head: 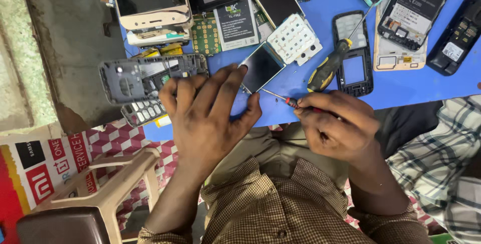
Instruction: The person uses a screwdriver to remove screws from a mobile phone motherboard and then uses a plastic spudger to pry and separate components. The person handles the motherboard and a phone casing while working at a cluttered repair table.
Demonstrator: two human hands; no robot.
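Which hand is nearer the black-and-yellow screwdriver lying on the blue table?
Right. The right hand sits just below the black-and-yellow screwdriver, gripping a thin red-collared driver. The left hand lies farther off to its left, fingers by the small screen.

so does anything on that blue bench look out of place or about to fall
The grey phone frame overhangs the blue table's left edge, partly unsupported, under the left hand. The right hand holds a small screwdriver.

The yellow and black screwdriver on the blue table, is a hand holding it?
No, the yellow and black screwdriver lies alone on the blue table; the right hand grips a thin red-tipped screwdriver instead.
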